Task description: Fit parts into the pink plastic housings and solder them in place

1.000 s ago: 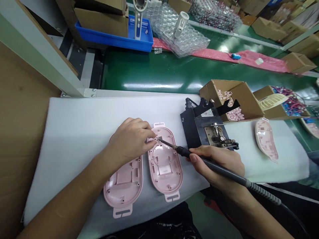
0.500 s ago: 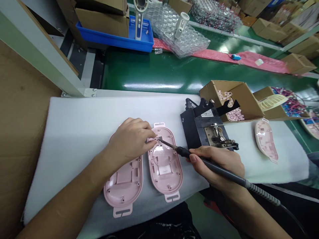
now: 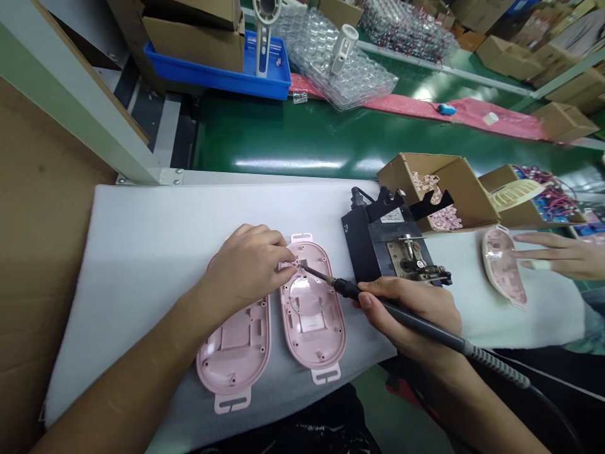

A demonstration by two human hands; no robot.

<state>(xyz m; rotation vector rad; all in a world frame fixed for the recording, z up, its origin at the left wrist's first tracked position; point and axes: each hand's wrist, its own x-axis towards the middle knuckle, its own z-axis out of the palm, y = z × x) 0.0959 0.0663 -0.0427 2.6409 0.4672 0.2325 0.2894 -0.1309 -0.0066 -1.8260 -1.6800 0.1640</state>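
Two pink oval plastic shells lie side by side on the white cloth. My left hand (image 3: pixel 258 261) reaches over the left shell (image 3: pixel 236 347), thumb and forefinger pinched at the upper left edge of the right shell (image 3: pixel 314 315); what they grip is too small to make out. In my right hand (image 3: pixel 411 309) is a black soldering iron (image 3: pixel 347 289), held like a pen, its tip at a small dark piece near the top of the right shell, close to my left fingertips.
A black metal device (image 3: pixel 373 243) stands right of the shells. Behind it are a carton (image 3: pixel 472 189) with small pink parts and another with wires. At the right, another person's hand (image 3: pixel 558 252) touches a curved pink shell (image 3: pixel 503 268).
Another person's hand has come in from the right and reached the curved pink shell. My hands and the soldering iron have hardly moved.
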